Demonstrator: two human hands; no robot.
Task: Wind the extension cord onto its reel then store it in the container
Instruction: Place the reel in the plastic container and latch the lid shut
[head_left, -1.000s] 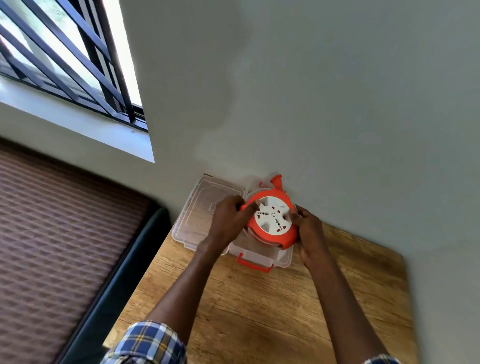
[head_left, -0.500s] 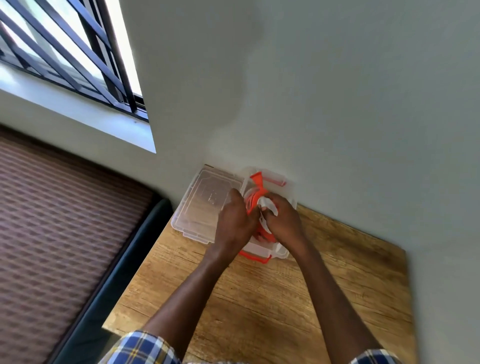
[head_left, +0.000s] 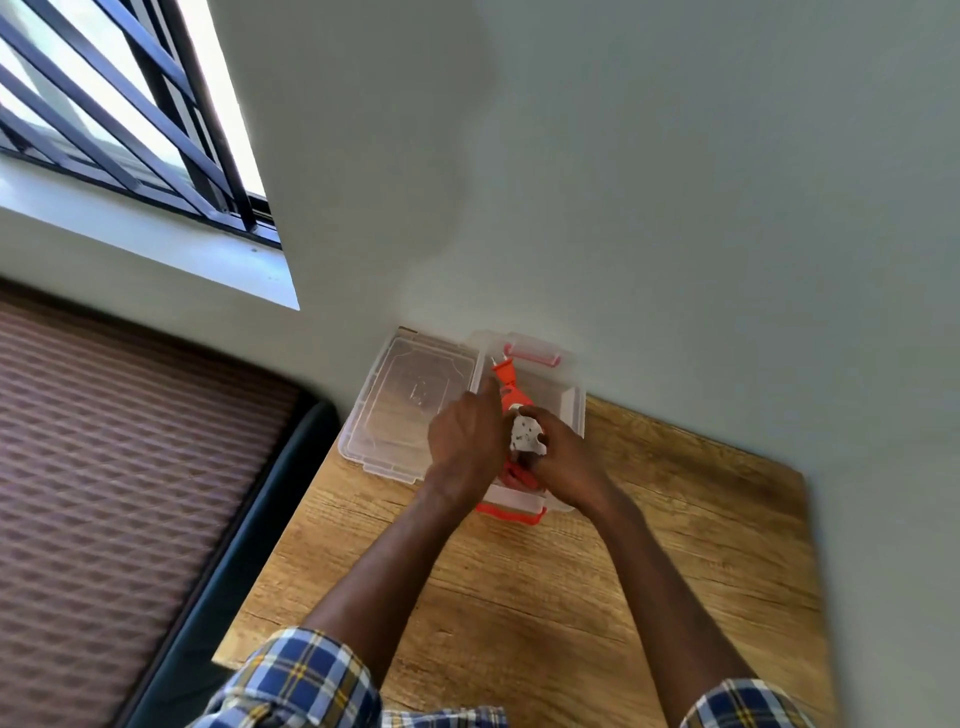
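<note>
While the reel (head_left: 521, 431) sits tilted on edge in the clear container (head_left: 569, 410) at the centre of the frame, you have both hands on it, and that is where the risk lies. Your left hand (head_left: 465, 436) presses against its left side with the forefinger stretched up toward the orange handle; whether the other fingers curl round the rim I cannot tell. Your right hand (head_left: 563, 457) wraps the lower right of the reel, fingers curled over the white socket face.

The reel looks only partly down. If you let go now it could tip, wedge crosswise against the walls, or stand too high for the lid (head_left: 410, 400), which lies open just left of the container.

The orange handle points at the far rim near the upper latch (head_left: 532, 353). Push the reel down at this tilt and I judge the handle may catch that rim, or the light container may skid on the wooden table (head_left: 649, 545) toward the wall behind it.

How the cord itself lies is hidden under your hands; a loose turn or a free plug could slip out and get pinched under the lid. Lay the reel flat before you release it.
</note>
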